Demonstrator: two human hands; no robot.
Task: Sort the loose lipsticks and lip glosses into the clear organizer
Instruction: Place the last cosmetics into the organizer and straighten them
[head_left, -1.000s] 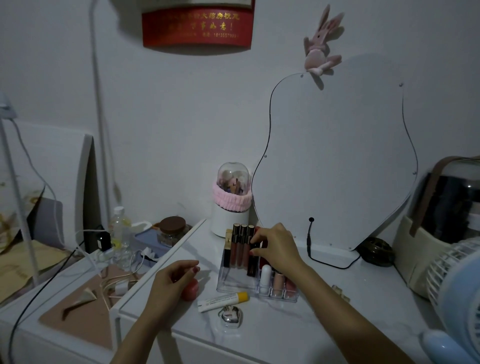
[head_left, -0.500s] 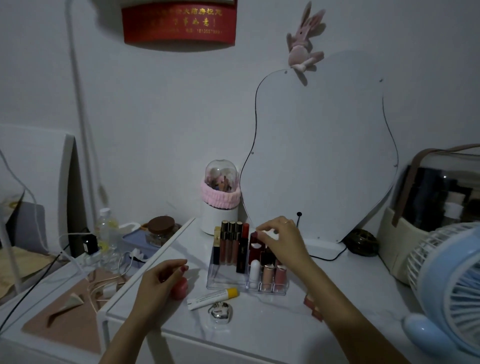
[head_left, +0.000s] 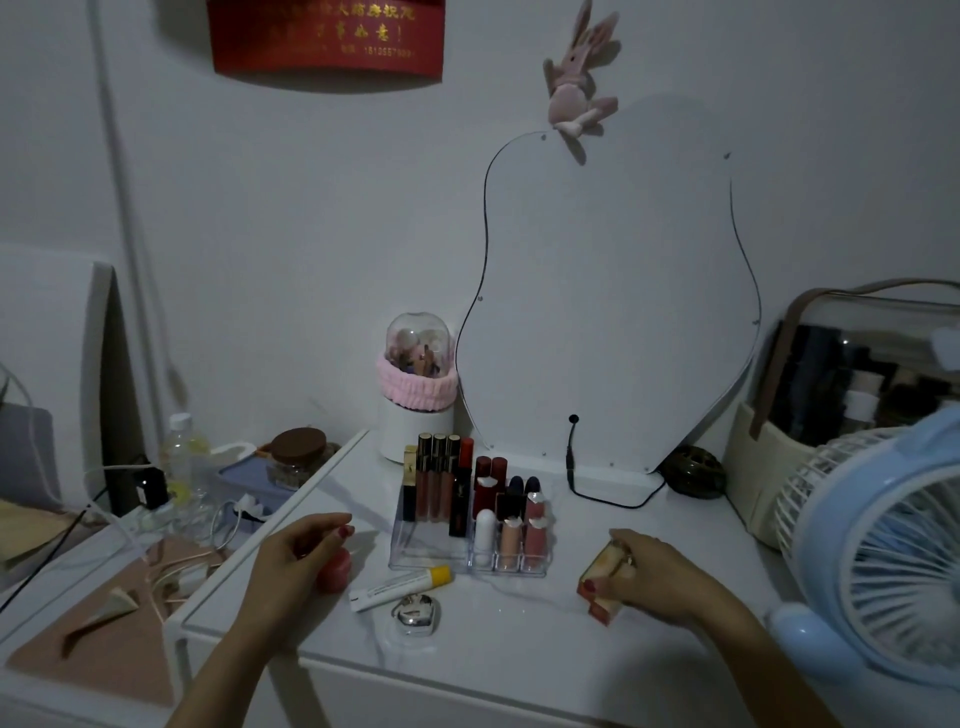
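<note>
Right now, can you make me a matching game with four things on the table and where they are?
Things:
1. white tube
2. fan
3. red box
4. organizer

Places:
A. far right of the table
B. in the right hand
C. in front of the mirror, holding lipsticks
D. lying flat in front of the organizer

Pairs: 1-D, 2-A, 3-B, 4-C

The right hand (head_left: 657, 577) grips a red-and-gold lipstick box (head_left: 602, 582) beside the clear organizer (head_left: 470, 540).
</note>
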